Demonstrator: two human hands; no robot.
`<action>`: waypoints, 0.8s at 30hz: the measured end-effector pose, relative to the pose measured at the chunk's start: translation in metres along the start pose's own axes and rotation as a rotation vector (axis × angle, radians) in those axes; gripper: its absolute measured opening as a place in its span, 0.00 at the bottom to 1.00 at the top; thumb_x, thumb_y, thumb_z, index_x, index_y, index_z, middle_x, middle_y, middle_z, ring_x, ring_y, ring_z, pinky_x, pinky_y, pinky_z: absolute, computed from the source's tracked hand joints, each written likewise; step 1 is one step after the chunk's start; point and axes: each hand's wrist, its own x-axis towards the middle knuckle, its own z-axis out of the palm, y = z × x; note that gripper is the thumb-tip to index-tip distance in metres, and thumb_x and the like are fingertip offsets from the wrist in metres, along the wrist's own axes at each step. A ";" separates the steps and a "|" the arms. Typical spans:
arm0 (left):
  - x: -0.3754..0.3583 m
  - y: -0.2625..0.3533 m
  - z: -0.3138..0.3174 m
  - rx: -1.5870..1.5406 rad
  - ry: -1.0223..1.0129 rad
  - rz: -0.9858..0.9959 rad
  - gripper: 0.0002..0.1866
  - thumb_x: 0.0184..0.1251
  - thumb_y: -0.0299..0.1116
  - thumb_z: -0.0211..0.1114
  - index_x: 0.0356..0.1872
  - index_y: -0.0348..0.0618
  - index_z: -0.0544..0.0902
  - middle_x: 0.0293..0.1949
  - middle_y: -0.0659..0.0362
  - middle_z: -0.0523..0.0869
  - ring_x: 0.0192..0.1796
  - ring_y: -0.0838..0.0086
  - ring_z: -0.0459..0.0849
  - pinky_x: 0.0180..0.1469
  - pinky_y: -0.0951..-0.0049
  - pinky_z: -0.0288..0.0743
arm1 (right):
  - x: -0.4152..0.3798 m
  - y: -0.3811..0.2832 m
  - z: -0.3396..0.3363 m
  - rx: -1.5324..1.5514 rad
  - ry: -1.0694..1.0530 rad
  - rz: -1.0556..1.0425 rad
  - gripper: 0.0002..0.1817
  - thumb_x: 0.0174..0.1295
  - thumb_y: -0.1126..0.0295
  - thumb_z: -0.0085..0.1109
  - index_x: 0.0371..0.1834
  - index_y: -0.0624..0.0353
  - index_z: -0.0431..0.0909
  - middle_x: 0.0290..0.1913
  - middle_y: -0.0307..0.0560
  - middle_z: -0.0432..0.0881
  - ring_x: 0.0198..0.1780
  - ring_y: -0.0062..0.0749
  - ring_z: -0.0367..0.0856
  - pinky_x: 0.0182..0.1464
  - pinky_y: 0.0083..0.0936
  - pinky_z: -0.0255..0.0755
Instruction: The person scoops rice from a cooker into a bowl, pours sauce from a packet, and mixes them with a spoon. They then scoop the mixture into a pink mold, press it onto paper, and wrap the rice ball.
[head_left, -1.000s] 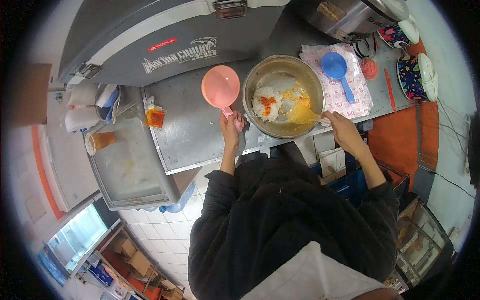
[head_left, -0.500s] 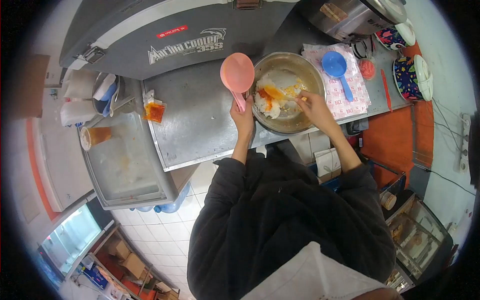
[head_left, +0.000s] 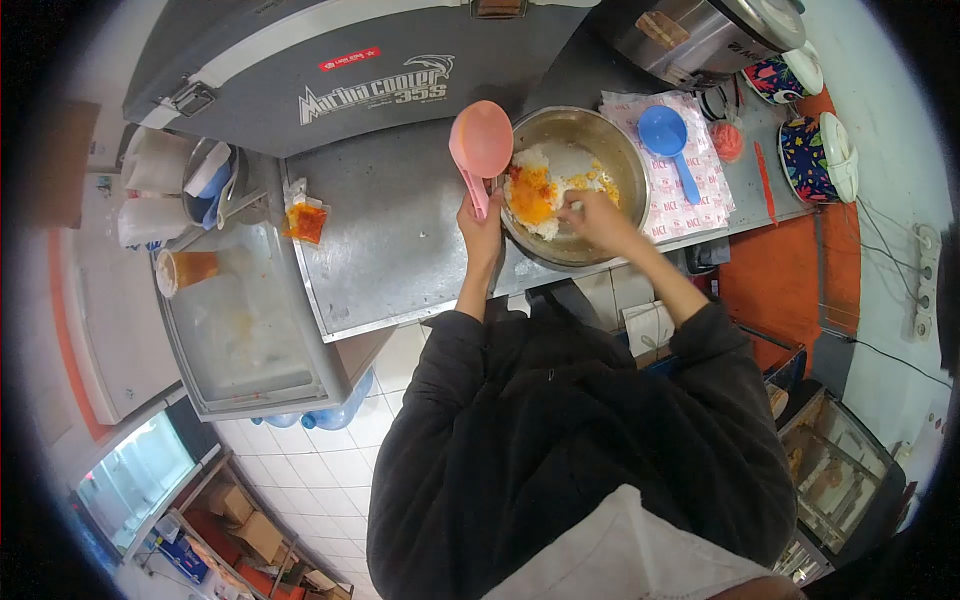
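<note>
My left hand [head_left: 480,232] is closed on the handle of a pink scoop [head_left: 482,140], whose round cup is held just beside the left rim of a metal bowl [head_left: 632,150]. Inside the bowl lies white rice [head_left: 530,160] with orange-red sauce [head_left: 533,192] over it, and yellow crumbly bits [head_left: 605,182] to the right. My right hand [head_left: 598,218] reaches over the bowl's near side, fingers pinched on a yellow spoon that is mostly hidden by the hand and blur. Whether my left fingers also touch the bowl cannot be made out.
Right of the bowl, a blue scoop [head_left: 665,135] rests on printed paper [head_left: 705,205]. An orange-stained packet [head_left: 305,220] lies at the counter's left. Behind stands a grey cooler box [head_left: 250,110]; a cup of brown drink [head_left: 190,270] sits on the freezer lid [head_left: 250,345].
My right hand has moved left and slightly down over the bowl, the spoon with it. The orange sauce is spread wider across the rice. My left hand and pink scoop stay nearly in place.
</note>
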 end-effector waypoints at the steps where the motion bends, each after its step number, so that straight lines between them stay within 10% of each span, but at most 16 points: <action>1: 0.002 -0.003 0.001 0.003 0.003 0.005 0.14 0.63 0.28 0.60 0.47 0.30 0.75 0.42 0.57 0.81 0.45 0.77 0.76 0.50 0.76 0.68 | 0.001 -0.012 -0.026 0.005 -0.129 0.083 0.10 0.59 0.68 0.51 0.34 0.65 0.76 0.28 0.64 0.78 0.34 0.56 0.79 0.38 0.44 0.71; 15: 0.003 -0.009 -0.002 -0.116 0.005 -0.077 0.16 0.62 0.30 0.61 0.47 0.31 0.75 0.43 0.58 0.80 0.46 0.79 0.75 0.51 0.77 0.67 | 0.016 -0.014 -0.055 -0.033 0.191 -0.022 0.09 0.60 0.68 0.54 0.35 0.65 0.75 0.28 0.62 0.79 0.33 0.56 0.78 0.37 0.38 0.70; 24: 0.005 -0.008 -0.010 -0.133 -0.056 0.000 0.15 0.62 0.29 0.61 0.48 0.32 0.75 0.43 0.60 0.80 0.45 0.79 0.76 0.50 0.78 0.67 | 0.057 0.024 0.010 -0.138 -0.185 -0.117 0.12 0.58 0.70 0.49 0.42 0.65 0.76 0.33 0.67 0.79 0.38 0.59 0.78 0.44 0.46 0.69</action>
